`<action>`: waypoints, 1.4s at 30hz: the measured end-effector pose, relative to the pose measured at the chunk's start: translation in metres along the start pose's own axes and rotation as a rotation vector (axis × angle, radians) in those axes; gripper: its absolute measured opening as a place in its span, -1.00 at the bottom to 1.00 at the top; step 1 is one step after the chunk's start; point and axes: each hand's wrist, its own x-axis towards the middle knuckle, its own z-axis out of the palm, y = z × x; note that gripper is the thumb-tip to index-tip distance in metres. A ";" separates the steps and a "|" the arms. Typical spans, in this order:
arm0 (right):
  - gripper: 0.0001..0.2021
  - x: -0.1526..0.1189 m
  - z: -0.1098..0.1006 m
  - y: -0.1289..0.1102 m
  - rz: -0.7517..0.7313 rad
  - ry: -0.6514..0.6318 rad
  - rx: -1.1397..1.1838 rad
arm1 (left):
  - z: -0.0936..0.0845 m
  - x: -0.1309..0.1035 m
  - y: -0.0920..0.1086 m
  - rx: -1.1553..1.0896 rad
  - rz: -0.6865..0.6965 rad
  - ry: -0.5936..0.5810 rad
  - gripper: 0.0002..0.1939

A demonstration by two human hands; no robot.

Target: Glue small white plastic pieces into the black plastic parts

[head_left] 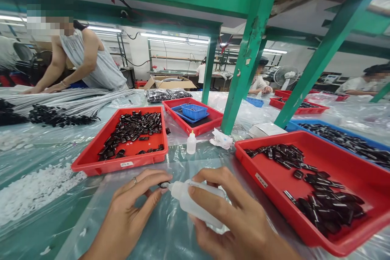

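Observation:
My right hand [234,211] is wrapped round a white squeeze bottle [199,203], which lies tilted with its narrow nozzle pointing left. The nozzle tip meets a small black part [163,185] pinched between the thumb and index finger of my left hand [132,207]. Fingers cover most of that part, so its exact kind is hard to make out. Beyond my hands, a red tray [122,167] on the left holds many small black pieces [134,128]. Another red tray [274,207] on the right contains glossy black parts [326,199].
A second small bottle [191,143] stands upright near crumpled white tissue [222,139]. Green posts [243,57] rise from the table. A farther red tray [198,130] holds blue bins [194,111]. White scraps [39,189] and cable bundles [61,103] lie left; a co-worker [88,57] leans over them.

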 end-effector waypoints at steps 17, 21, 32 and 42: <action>-0.64 0.002 -0.003 -0.003 0.017 0.016 -0.083 | -0.002 -0.001 -0.004 0.047 0.052 -0.025 -0.71; -0.64 0.001 -0.002 -0.004 0.004 0.022 -0.122 | -0.002 -0.003 -0.007 0.059 0.052 -0.023 -0.74; -0.63 0.001 -0.005 -0.006 0.040 0.006 -0.058 | -0.003 0.000 -0.003 0.075 0.076 -0.043 -0.75; -0.69 0.003 -0.005 -0.006 -0.011 0.028 -0.131 | -0.002 -0.004 -0.008 0.096 0.096 -0.066 -0.74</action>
